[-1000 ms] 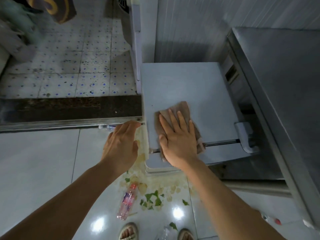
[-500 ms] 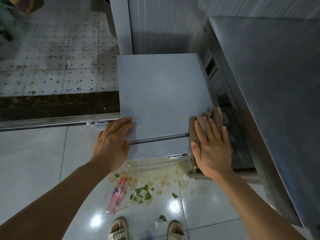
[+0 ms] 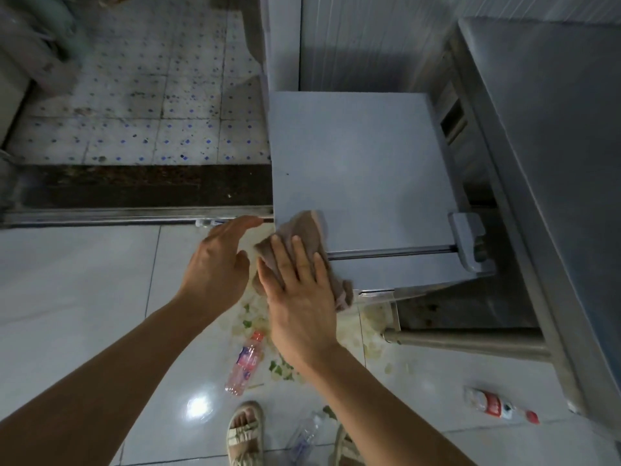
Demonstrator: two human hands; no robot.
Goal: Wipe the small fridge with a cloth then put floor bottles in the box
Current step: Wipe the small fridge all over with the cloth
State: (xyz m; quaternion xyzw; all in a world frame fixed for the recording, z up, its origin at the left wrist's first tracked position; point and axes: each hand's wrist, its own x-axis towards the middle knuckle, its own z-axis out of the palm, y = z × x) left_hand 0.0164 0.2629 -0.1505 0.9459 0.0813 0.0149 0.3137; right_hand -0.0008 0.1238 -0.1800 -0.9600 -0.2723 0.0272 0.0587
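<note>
the small fridge [image 3: 363, 169] is a pale grey box seen from above, flat top bare, a brownish cloth [image 3: 304, 235] crumpled over its near left corner. on the glossy floor in front lie a pink-labelled bottle [image 3: 243, 363] on its side, a clear bottle [image 3: 307, 435] between the feet, and a red-labelled bottle [image 3: 500, 405] to the right.

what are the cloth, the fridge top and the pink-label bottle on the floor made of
The cloth looks like soft brown woven fabric: it bunches and folds under the right hand. The fridge top seems painted metal or plastic, smooth, matte, pale grey. The bottle looks like clear thin plastic, see-through with a red cap.
</note>
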